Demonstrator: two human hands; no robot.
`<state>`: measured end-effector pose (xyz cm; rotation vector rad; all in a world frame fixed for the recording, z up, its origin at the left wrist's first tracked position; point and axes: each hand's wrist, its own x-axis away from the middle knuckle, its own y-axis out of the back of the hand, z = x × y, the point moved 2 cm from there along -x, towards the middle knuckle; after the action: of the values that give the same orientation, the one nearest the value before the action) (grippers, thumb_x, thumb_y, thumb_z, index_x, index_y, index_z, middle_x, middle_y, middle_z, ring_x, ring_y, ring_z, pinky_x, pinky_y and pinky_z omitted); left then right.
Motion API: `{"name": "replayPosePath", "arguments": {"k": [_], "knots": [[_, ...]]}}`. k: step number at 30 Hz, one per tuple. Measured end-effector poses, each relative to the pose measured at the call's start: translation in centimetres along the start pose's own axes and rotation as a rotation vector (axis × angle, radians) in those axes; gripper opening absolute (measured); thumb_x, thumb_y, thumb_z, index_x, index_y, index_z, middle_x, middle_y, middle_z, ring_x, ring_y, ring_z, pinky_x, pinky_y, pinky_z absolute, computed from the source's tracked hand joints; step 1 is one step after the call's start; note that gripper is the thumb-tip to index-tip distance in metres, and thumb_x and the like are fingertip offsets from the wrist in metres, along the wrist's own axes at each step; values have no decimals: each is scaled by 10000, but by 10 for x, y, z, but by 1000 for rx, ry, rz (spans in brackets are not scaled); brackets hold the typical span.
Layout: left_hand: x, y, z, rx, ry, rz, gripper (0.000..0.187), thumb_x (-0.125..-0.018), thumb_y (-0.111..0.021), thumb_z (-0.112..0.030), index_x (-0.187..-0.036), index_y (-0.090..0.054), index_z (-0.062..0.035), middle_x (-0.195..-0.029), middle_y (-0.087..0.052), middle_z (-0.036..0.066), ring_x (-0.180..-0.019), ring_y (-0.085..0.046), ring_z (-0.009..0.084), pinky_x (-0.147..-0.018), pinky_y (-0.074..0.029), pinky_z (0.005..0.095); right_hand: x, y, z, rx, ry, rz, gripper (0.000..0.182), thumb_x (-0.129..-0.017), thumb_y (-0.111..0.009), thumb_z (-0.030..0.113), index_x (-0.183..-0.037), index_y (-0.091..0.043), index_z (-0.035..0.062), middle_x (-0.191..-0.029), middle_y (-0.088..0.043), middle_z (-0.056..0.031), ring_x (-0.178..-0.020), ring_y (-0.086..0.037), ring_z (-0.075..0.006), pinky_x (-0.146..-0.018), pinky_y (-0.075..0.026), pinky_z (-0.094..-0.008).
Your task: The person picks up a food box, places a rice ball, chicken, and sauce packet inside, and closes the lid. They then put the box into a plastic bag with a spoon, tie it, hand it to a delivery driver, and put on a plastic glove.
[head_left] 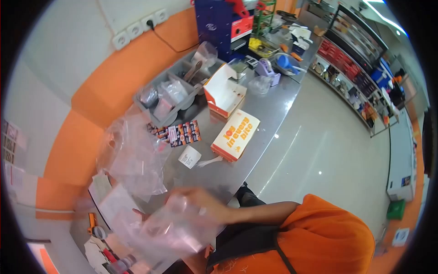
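My right hand (194, 201), blurred by motion, is closed on a clear plastic bag (182, 233) over the near end of the steel counter. Of my left hand (139, 213), only fingertips show at the bag's left edge; they grip the plastic, and the rest is behind it. Something pinkish shows through the bag, too blurred to make out. Beyond my hands lie a closed orange and white box (236, 134), a small white printed paper (189, 156) and a patterned card (184, 133). More clear plastic bags (134, 157) lie along the wall side.
An open carton (223, 91) stands beside a grey divided tray (153, 112) holding packets. Farther along are a purple tape dispenser (268, 72) and a dark blue rack (214, 34). Tape and tools (98, 230) lie at lower left. A stocked shelf (346, 82) stands across the floor.
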<state>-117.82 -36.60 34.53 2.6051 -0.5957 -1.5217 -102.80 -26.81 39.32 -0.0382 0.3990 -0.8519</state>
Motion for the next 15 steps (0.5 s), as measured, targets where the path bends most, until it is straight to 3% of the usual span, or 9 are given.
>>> {"name": "replayPosePath", "arguments": {"k": [1,2,4,7,10,11,12,13,15], "knots": [[2,-2,-6,89,37,47,371,-919,-615,-227,-1239,-577,-42,-1160,-619,120,-1106,-600,267,-928,-506,407,5,21,1,42,12,-116,309,-900,-638,208,-1126,-598,1,-1048,-650,-104,-928,-621,-151,-818,-489,-300],[16,3,21,490,335,194,371,-940,-598,-245,-1241,-565,-30,-1189,-607,120,-1113,-589,267,-937,-493,422,8,41,16,123,-3,-192,283,-927,-602,169,-1162,-603,11,-1059,-653,-81,-939,-616,-127,-809,-500,-293],[50,13,74,1456,1188,-78,381,-981,-563,-279,-1243,-540,-4,-1247,-583,119,-1126,-566,266,-954,-468,452,26,67,1,36,-44,-285,328,-932,-599,140,-1242,-580,36,-1101,-641,-90,-976,-622,-154,-813,-527,-323],[62,30,41,1294,1210,12,326,-980,-561,-251,-1191,-566,-3,-1223,-598,120,-1144,-557,262,-1015,-428,438,59,88,-6,-502,-335,-553,394,-936,-596,115,-1320,-539,49,-1152,-623,-108,-1008,-630,-193,-822,-553,-369],[85,50,39,1234,1275,13,313,-978,-556,-242,-1191,-561,-13,-1197,-605,109,-1131,-560,259,-1050,-393,428,106,93,-61,-266,-465,-561,420,-874,-664,94,-1267,-535,21,-1040,-659,-82,-919,-642,-197,-833,-537,-350],[83,59,33,1198,1330,-34,330,-977,-555,-261,-1195,-559,-13,-1186,-608,100,-1113,-566,259,-1047,-386,439,111,81,-45,-380,-350,-637,341,-887,-653,108,-1207,-566,24,-1013,-655,-68,-917,-634,-183,-823,-530,-350],[84,67,27,1244,1359,-65,374,-982,-538,-291,-1228,-542,-9,-1181,-607,102,-1123,-561,260,-1050,-381,455,115,73,-28,-506,-264,-699,267,-901,-642,121,-1146,-598,27,-986,-650,-54,-914,-626,-169,-812,-524,-350],[77,75,18,1274,1384,-119,419,-987,-521,-321,-1261,-524,-4,-1177,-607,104,-1132,-556,262,-1052,-376,471,115,86,-22,-355,-436,-484,219,-922,-628,161,-1105,-600,45,-1021,-621,-45,-948,-595,-162,-827,-499,-335],[112,98,59,1768,1371,-113,777,-945,-443,-599,-1426,-386,8,-1348,-542,173,-1284,-478,313,-1097,-330,525,109,95,-30,-327,-316,-471,204,-954,-585,187,-1105,-596,49,-1033,-609,-53,-961,-577,-156,-852,-480,-303]]}}
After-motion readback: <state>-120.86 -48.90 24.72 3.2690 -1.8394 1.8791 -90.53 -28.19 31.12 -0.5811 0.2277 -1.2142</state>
